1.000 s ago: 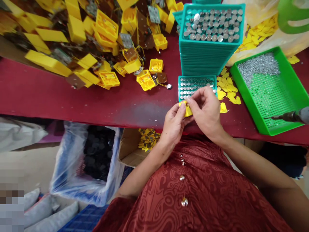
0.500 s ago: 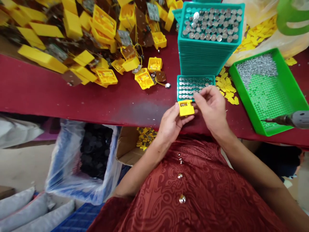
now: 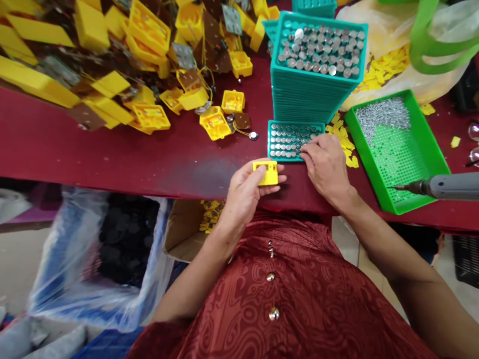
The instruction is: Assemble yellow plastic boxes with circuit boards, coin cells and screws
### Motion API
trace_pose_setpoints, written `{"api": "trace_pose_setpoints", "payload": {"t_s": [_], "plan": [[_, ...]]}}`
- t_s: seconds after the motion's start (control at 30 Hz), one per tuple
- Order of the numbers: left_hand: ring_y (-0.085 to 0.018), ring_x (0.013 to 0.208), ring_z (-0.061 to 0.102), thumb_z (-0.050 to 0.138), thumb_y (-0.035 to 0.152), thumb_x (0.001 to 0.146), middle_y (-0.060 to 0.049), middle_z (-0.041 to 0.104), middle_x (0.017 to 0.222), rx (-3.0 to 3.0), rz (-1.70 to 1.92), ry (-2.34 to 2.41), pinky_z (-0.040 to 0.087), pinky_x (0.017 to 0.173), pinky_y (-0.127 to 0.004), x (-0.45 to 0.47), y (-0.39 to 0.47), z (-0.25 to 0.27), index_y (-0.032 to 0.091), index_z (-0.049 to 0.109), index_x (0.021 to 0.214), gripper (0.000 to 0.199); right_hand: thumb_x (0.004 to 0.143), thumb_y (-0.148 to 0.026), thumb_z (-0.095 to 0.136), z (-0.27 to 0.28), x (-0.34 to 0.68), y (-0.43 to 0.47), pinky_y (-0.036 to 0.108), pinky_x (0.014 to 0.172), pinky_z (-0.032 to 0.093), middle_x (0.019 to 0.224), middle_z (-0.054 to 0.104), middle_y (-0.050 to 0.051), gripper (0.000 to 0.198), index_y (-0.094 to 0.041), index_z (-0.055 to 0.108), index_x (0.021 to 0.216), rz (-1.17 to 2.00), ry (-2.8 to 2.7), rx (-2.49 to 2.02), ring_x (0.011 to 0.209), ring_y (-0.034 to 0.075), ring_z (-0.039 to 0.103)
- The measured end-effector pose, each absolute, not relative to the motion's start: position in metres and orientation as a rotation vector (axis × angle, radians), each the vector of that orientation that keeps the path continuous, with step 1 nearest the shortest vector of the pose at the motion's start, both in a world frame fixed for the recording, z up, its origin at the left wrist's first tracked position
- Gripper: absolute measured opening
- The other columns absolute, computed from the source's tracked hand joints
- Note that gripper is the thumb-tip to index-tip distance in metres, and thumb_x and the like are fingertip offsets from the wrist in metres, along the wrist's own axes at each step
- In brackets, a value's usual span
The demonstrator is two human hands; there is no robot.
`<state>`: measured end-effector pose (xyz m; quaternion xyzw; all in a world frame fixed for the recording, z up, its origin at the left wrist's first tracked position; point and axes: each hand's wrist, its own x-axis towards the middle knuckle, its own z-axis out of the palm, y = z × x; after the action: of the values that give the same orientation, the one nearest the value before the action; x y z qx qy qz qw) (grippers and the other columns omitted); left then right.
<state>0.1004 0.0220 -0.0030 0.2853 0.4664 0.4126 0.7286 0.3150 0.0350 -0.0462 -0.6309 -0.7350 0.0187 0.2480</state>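
Note:
My left hand (image 3: 243, 192) grips a small yellow plastic case (image 3: 270, 175) between thumb and fingers, its open battery slot facing up and the thumb lying over part of it. Just beyond the case lies a shallow teal tray (image 3: 270, 144) with rows of silver button cells (image 3: 283, 147). Over the tray's right front corner, my right hand (image 3: 327, 167) has thumb and fingertips pinched together among the cells. What sits between those fingertips is hidden.
Behind the tray rises a tall stack of teal trays (image 3: 303, 99), topped with button cells. A green basket (image 3: 396, 199) of screws stands right, an electric screwdriver (image 3: 434, 187) reaching over it. Yellow cases with wired boards (image 3: 149, 117) pile up left. Small yellow pieces (image 3: 342, 134) lie beside the tray.
My right hand has moved from beside the yellow case to the tray's cells. My left hand has drawn the case left, away from the tray, its thumb now over the slot. The view shifted slightly.

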Motion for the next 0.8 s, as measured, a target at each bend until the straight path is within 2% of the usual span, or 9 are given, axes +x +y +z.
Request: {"api": "trace_pose_setpoints", "payload": {"t_s": [0.17,0.3,0.4,0.53,0.67,0.8], "plan": [[-0.017,0.09,0.082,0.077,0.029,0.09,-0.005,0.081,0.104,0.643,0.917,1.019,0.065,0.074,-0.024,0.104,0.021,-0.011,0.017,0.073,0.112,0.025,0.104,-0.028,0.062,-0.032,0.311,0.033,0.043,0.092,0.055,0.096,0.072,0.009,0.016,-0.021,0.07,0.093,0.131,-1.842,-1.677,0.094,0.024,0.065],[-0.018,0.094,0.079,0.079,0.033,0.091,-0.006,0.081,0.112,0.68,0.91,1.014,0.066,0.082,-0.03,0.106,0.02,-0.02,0.02,0.069,0.127,0.039,0.099,-0.028,0.069,-0.004,0.295,0.02,0.032,0.077,0.055,0.088,0.07,0.003,0.011,-0.021,0.072,0.092,0.528,-1.553,-1.554,0.079,0.015,0.064],[-0.018,0.098,0.077,0.084,0.032,0.087,-0.005,0.08,0.114,0.662,0.922,0.951,0.065,0.09,-0.034,0.106,0.018,-0.024,0.021,0.07,0.126,0.043,0.092,-0.026,0.073,0.003,0.276,0.011,0.029,0.077,0.056,0.091,0.069,0.002,0.008,-0.021,0.076,0.086,0.728,-1.434,-1.452,0.086,0.014,0.065],[-0.017,0.1,0.077,0.091,0.028,0.08,-0.003,0.079,0.109,0.624,0.944,0.877,0.064,0.098,-0.034,0.108,0.017,-0.024,0.019,0.072,0.118,0.043,0.086,-0.025,0.076,-0.008,0.259,0.006,0.029,0.082,0.059,0.097,0.067,0.004,0.007,-0.021,0.08,0.082,0.814,-1.268,-1.41,0.095,0.014,0.066],[-0.021,0.112,0.076,0.093,0.034,0.081,-0.007,0.079,0.117,0.653,0.937,0.852,0.063,0.105,-0.038,0.11,0.015,-0.026,0.019,0.071,0.119,0.047,0.084,-0.026,0.075,-0.018,0.253,0.005,0.027,0.077,0.059,0.093,0.064,0.004,0.009,-0.02,0.078,0.078,0.85,-1.185,-1.383,0.09,0.013,0.064],[-0.022,0.117,0.074,0.09,0.037,0.085,-0.009,0.077,0.123,0.721,0.923,0.864,0.062,0.105,-0.038,0.11,0.013,-0.029,0.019,0.067,0.124,0.049,0.085,-0.027,0.074,-0.021,0.252,0.003,0.027,0.077,0.06,0.093,0.065,0.004,0.01,-0.021,0.077,0.078,0.814,-1.197,-1.399,0.091,0.014,0.064]]}}
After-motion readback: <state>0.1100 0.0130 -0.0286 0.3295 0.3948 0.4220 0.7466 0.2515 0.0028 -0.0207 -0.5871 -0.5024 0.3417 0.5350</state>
